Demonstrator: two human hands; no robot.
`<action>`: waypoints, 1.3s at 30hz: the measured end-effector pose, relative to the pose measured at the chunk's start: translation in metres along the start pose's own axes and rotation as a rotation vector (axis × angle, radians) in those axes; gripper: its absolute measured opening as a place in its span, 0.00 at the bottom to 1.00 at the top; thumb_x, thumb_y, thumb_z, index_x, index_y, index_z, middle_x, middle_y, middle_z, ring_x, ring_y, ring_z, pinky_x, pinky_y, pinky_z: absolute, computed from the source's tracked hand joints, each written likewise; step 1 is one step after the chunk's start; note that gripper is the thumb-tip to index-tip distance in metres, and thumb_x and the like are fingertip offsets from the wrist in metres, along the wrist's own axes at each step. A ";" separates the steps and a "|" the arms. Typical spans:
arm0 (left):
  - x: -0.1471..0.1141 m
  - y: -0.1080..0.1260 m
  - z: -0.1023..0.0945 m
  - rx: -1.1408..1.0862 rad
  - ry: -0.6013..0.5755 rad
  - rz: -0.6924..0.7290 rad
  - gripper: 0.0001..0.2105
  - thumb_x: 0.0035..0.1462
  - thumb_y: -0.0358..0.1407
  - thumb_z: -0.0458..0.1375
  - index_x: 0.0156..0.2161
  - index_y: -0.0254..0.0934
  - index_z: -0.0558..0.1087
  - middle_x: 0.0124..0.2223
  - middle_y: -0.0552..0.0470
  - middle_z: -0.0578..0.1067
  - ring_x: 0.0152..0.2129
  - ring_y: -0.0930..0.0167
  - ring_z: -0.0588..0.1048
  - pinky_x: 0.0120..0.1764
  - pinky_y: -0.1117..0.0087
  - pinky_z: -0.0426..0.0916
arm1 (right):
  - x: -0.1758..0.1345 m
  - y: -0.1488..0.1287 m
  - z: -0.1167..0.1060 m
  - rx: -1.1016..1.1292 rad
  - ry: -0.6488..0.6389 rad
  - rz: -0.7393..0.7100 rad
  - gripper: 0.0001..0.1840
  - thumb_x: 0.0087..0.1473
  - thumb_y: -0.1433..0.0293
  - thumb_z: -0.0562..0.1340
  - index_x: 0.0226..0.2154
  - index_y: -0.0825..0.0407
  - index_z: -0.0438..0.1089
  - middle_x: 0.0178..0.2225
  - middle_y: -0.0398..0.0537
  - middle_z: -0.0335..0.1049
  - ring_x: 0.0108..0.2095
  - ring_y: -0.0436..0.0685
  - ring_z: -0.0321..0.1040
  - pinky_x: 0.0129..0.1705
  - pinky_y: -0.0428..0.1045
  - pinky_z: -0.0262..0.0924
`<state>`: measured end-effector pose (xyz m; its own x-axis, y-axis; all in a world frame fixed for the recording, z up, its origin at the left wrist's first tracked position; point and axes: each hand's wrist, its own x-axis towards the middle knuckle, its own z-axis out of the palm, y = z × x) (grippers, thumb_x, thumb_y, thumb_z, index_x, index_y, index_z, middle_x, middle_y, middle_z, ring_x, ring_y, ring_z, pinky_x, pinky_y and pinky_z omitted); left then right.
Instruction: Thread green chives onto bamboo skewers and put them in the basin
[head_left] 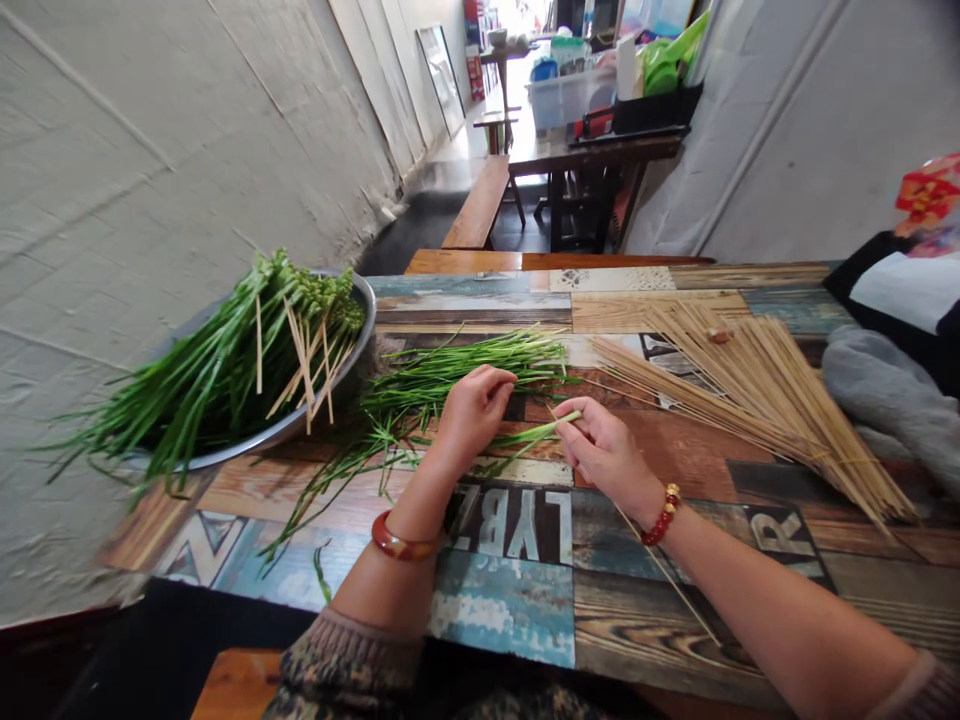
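My right hand (pixel 604 455) pinches a thin bamboo skewer (pixel 675 580) together with the pale ends of a few garlic chives (pixel 529 435). The skewer slants down under the wrist toward the table's near edge; its tip shows by the thumb. The chives' green leaves trail left, behind my left hand (pixel 478 408). That hand is closed, fingers curled against the thumb, at the near side of a loose pile of chives (pixel 472 365). Whatever it holds, if anything, is hidden.
On the left, a metal basin (pixel 364 320) holds bundled chives (pixel 217 360) with skewers sticking out. A fan of bamboo skewers (pixel 780 390) lies to the right, beside a grey plastic bag (pixel 885 400). A bench (pixel 480 200) and another table (pixel 600 150) stand beyond the patterned tabletop (pixel 502 610).
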<state>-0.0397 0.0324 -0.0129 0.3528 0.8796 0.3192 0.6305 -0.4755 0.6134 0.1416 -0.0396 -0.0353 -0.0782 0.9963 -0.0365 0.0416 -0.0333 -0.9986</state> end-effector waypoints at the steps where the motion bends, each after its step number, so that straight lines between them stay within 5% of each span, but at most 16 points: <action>1: 0.001 -0.003 0.001 0.065 0.002 0.036 0.09 0.59 0.30 0.52 0.38 0.35 0.75 0.38 0.48 0.77 0.36 0.69 0.73 0.40 0.69 0.67 | 0.000 0.000 0.000 -0.010 -0.007 -0.002 0.11 0.57 0.62 0.56 0.39 0.52 0.62 0.16 0.33 0.58 0.12 0.44 0.50 0.14 0.41 0.45; 9: 0.006 0.005 0.009 0.548 -0.122 0.092 0.10 0.60 0.33 0.53 0.41 0.37 0.76 0.38 0.47 0.76 0.37 0.66 0.70 0.42 0.65 0.64 | -0.001 0.001 0.002 -0.039 -0.011 -0.022 0.11 0.56 0.63 0.56 0.39 0.52 0.62 0.16 0.34 0.59 0.12 0.45 0.51 0.14 0.41 0.48; 16: 0.003 0.008 0.010 0.628 -0.146 0.155 0.11 0.60 0.35 0.52 0.30 0.38 0.75 0.35 0.48 0.74 0.34 0.65 0.68 0.37 0.64 0.61 | -0.001 -0.002 0.002 -0.042 -0.006 -0.009 0.14 0.55 0.62 0.56 0.42 0.54 0.63 0.17 0.34 0.59 0.12 0.45 0.52 0.13 0.42 0.48; 21: 0.003 0.004 0.008 0.354 0.002 0.182 0.04 0.55 0.28 0.54 0.31 0.36 0.71 0.39 0.47 0.74 0.39 0.66 0.69 0.43 0.65 0.62 | 0.000 -0.004 0.003 0.002 0.014 0.012 0.17 0.55 0.61 0.57 0.43 0.55 0.65 0.17 0.34 0.59 0.13 0.45 0.51 0.13 0.42 0.47; 25: -0.001 0.000 0.008 0.047 0.077 0.071 0.06 0.52 0.25 0.52 0.33 0.35 0.70 0.33 0.51 0.73 0.31 0.72 0.70 0.37 0.71 0.64 | -0.001 -0.003 0.002 0.072 0.060 0.022 0.17 0.54 0.59 0.59 0.40 0.55 0.66 0.16 0.33 0.57 0.13 0.45 0.51 0.13 0.42 0.45; 33: -0.003 0.024 0.008 -0.266 -0.162 -0.091 0.10 0.57 0.36 0.55 0.32 0.31 0.76 0.29 0.51 0.77 0.26 0.74 0.71 0.31 0.75 0.63 | -0.004 -0.004 -0.001 0.028 0.058 -0.012 0.16 0.55 0.60 0.59 0.41 0.55 0.67 0.16 0.34 0.58 0.14 0.45 0.51 0.15 0.42 0.46; 39: -0.003 0.032 0.007 -0.318 -0.178 -0.113 0.10 0.55 0.34 0.56 0.30 0.30 0.76 0.28 0.51 0.77 0.25 0.74 0.71 0.30 0.76 0.62 | -0.004 -0.005 -0.001 0.009 0.056 -0.013 0.16 0.55 0.60 0.59 0.41 0.55 0.67 0.15 0.34 0.58 0.14 0.45 0.51 0.16 0.43 0.48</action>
<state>-0.0155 0.0140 0.0009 0.4256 0.8964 0.1238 0.4358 -0.3230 0.8401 0.1430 -0.0428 -0.0300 -0.0227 0.9995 -0.0219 0.0325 -0.0212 -0.9992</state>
